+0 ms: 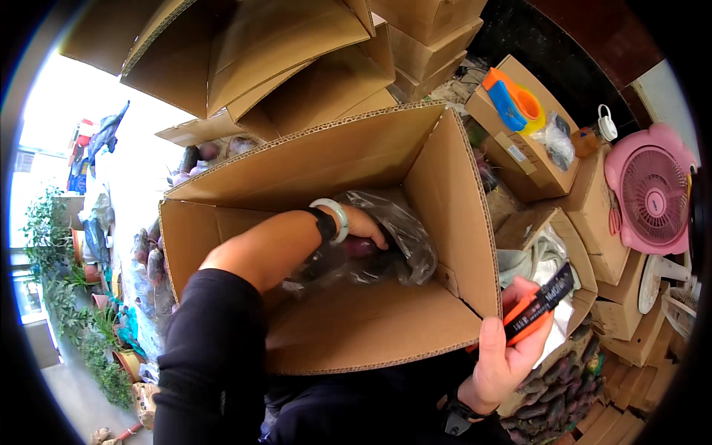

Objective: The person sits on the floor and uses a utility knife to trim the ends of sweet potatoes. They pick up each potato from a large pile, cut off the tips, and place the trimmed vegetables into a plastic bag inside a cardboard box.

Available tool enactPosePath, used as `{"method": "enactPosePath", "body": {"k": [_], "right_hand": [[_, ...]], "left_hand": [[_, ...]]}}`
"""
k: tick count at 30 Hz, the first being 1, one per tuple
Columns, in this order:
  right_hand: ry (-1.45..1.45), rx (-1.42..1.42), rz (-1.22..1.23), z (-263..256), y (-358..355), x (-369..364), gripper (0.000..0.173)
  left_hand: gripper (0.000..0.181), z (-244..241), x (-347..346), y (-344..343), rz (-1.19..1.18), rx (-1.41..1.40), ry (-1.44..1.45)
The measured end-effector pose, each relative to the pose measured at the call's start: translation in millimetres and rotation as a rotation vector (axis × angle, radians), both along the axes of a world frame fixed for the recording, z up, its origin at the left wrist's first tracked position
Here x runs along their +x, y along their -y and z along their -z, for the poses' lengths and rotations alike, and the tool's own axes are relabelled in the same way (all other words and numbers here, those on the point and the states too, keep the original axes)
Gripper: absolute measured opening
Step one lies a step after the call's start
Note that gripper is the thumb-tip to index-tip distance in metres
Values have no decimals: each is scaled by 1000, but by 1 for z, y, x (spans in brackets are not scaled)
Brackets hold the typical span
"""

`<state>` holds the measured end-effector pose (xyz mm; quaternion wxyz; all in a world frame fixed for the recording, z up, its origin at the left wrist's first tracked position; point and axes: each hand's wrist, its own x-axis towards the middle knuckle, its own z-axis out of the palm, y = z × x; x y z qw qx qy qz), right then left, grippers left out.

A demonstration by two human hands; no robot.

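Note:
An open cardboard box (345, 342) lies before me, its opening facing up. Inside it, my left hand (364, 228) curls over a purple root vegetable (360, 248), within a clear plastic bag (414, 245). The bag and my wrist hide part of the fingers. A pale bangle (336, 219) and a black band circle that wrist. At the box's right side, my right hand (503, 350) grips an orange-and-black utility knife (537, 308) that bears writing. The knife is held outside the box, close to its right wall; no bare blade shows.
More open cardboard boxes (267, 61) stand beyond this one. On a box at the right rests a tape dispenser (514, 103), near a pink fan (653, 197). Dark root vegetables (550, 389) lie in a heap at lower right, others (153, 258) at left near potted plants (103, 334).

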<state>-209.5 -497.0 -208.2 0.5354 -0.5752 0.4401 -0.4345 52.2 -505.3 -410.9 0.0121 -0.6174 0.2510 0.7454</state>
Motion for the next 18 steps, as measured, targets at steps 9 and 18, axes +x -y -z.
{"method": "enactPosePath", "body": {"k": [9, 18], "right_hand": [[-27, -39, 23, 7, 1, -3, 60], [-76, -184, 58, 13, -1, 1, 49]], "left_hand": [[68, 46, -22, -16, 138, -549, 466], [42, -65, 4, 29, 782, -458, 298]]}}
